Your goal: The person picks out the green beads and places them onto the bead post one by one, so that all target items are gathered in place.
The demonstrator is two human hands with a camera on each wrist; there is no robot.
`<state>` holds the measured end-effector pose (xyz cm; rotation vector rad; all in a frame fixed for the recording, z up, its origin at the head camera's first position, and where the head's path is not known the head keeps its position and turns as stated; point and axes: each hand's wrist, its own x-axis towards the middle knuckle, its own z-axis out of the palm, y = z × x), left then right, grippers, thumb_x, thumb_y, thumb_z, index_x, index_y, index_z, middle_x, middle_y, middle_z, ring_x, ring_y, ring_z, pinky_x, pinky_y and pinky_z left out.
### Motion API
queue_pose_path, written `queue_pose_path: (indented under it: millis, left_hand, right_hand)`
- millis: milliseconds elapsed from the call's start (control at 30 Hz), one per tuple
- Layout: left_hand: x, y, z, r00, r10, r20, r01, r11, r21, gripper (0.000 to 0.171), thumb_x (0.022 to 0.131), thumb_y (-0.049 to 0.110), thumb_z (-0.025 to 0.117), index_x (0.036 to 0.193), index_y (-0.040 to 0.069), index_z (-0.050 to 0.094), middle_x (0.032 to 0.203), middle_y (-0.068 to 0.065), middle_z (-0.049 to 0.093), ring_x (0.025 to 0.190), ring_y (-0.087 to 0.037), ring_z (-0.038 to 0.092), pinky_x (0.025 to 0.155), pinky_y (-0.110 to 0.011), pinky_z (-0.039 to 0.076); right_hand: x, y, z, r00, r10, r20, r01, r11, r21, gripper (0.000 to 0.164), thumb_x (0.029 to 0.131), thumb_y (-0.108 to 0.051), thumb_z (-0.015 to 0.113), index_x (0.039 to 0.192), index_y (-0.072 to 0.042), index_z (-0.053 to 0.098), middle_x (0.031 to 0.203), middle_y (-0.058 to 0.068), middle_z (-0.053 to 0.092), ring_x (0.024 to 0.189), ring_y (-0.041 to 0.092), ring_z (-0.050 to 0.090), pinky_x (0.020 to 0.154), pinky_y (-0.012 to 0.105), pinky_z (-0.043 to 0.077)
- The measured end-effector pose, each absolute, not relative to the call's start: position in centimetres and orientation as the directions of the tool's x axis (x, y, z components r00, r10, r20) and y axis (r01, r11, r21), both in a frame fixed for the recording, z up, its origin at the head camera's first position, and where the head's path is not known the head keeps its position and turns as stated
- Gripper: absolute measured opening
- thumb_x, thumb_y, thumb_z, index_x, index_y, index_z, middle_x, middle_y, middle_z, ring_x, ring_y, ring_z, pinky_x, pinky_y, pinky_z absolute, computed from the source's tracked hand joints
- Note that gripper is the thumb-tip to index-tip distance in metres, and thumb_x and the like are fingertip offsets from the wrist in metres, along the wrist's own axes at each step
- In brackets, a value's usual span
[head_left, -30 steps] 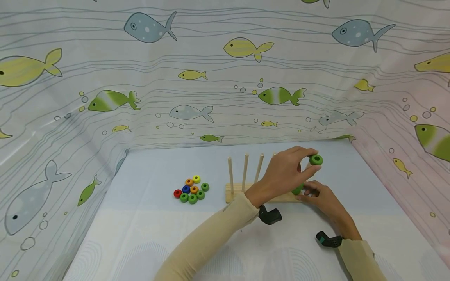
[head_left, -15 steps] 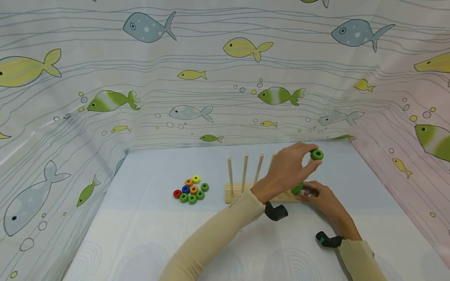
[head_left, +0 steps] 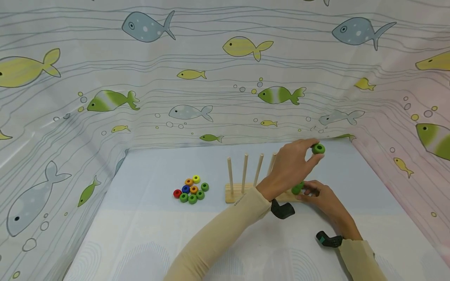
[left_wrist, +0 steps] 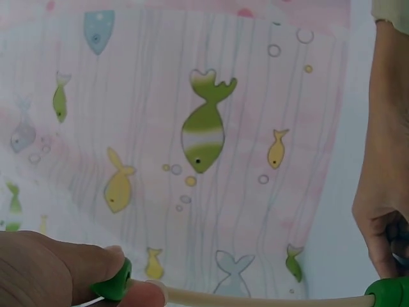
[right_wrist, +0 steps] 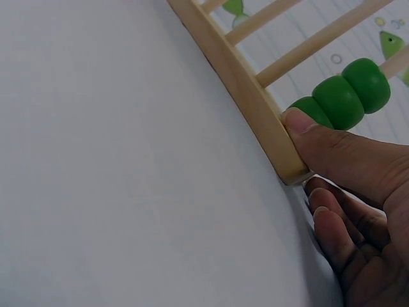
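Between thumb and fingertips my left hand [head_left: 290, 163] pinches a green bead [head_left: 318, 148], high over the right end of a wooden peg stand [head_left: 229, 198]. In the left wrist view that bead [left_wrist: 116, 283] is right at the tip of a peg [left_wrist: 230, 299], with more green beads lower down it. The right wrist view shows several green beads [right_wrist: 339, 102] stacked on this end peg. My right hand [head_left: 322, 200] grips the stand's right end, its thumb [right_wrist: 303, 125] on the base beside the lowest bead and its fingers curled by the end. My left hand hides part of the stand.
Left of the stand, loose beads lie grouped on the table: several green beads [head_left: 192, 199], a red bead [head_left: 177, 194], a blue bead [head_left: 186, 189], two orange ones and a yellow bead [head_left: 196, 179]. Upright bare pegs [head_left: 244, 171] rise from the stand. Fish-printed sheeting surrounds the table.
My left hand has risen a little and shifted right, carrying the green bead upward with it. The right hand stays in place at the stand's end.
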<state>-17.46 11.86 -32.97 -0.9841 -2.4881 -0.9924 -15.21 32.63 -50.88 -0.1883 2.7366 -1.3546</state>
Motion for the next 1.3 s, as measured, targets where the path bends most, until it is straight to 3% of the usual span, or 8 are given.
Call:
queue_pose_path:
  millis: [700, 1100, 1300]
  left_hand:
    - [-17.53, 12.11, -32.85, -0.740, 0.473, 0.479, 0.673, 0.538, 0.508, 0.038, 0.100, 0.034, 0.070, 0.133, 0.016, 0.068, 0.120, 0.007, 0.072, 0.092, -0.001, 0.067, 0.066, -0.009, 0.044]
    - [-17.42, 12.15, -32.86, -0.739, 0.482, 0.471, 0.672, 0.574, 0.468, 0.038, 0.100, 0.035, 0.071, 0.133, 0.016, 0.069, 0.120, 0.006, 0.072, 0.098, -0.004, 0.069, 0.069, -0.010, 0.046]
    - [-17.36, 12.08, -32.86, -0.744, 0.486, 0.459, 0.668, 0.577, 0.470, 0.040, 0.100, 0.035, 0.070, 0.135, 0.016, 0.068, 0.126, 0.007, 0.070, 0.109, -0.005, 0.067, 0.077, -0.011, 0.048]
  right_hand:
    - [-15.26, 32.56, -50.72, -0.988, -0.153, -0.016, -0.081, 0.606, -0.792, 0.053, 0.092, -0.035, 0.080, 0.135, -0.008, 0.065, 0.111, 0.009, 0.064, 0.093, 0.022, 0.056, 0.075, 0.030, 0.048]
    - [-15.25, 32.69, -50.70, -0.989, -0.147, -0.029, -0.067, 0.608, -0.791, 0.055, 0.091, -0.035, 0.080, 0.137, -0.008, 0.065, 0.111, 0.010, 0.063, 0.093, 0.025, 0.055, 0.075, 0.031, 0.047]
    - [-15.21, 32.76, -50.83, -0.989, -0.149, -0.022, -0.073, 0.601, -0.796, 0.054, 0.091, -0.036, 0.081, 0.135, -0.008, 0.065, 0.109, 0.009, 0.064, 0.092, 0.024, 0.054, 0.075, 0.031, 0.046]
